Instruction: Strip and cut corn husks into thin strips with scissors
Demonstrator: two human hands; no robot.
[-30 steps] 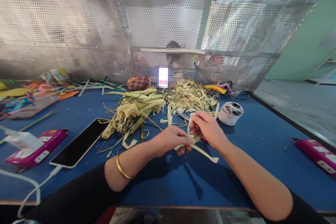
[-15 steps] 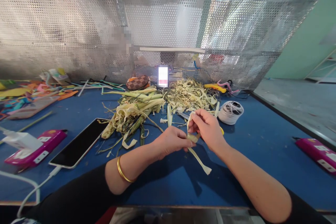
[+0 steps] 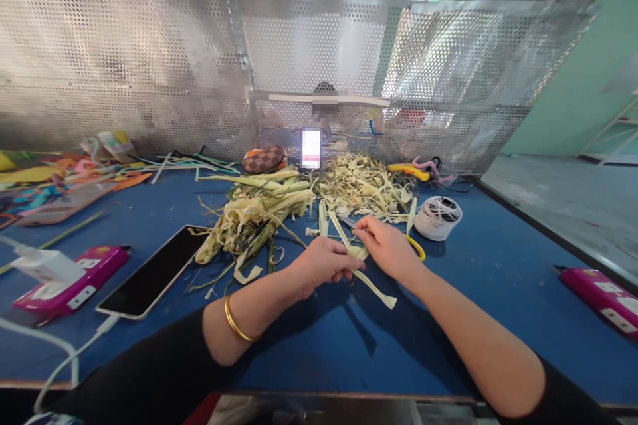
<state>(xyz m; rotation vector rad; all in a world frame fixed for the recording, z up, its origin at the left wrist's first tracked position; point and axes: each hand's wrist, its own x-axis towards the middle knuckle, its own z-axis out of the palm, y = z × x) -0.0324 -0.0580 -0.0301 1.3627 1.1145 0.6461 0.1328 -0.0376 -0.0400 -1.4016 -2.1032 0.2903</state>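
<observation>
Blue tabletop [image 3: 478, 305] with a perforated metal screen [image 3: 309, 40] behind it, mint green wall [image 3: 588, 73] on the right, smooth grey floor [image 3: 553, 199].

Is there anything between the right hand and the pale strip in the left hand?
Nothing visible stands between the right hand and the pale strip; the yellow loop lies on that hand's outer side.

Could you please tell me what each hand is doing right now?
Left hand: closed, pinching a pale green, flat leaf strip.
Right hand: fingers curled beside it; grip cannot be told.
</observation>
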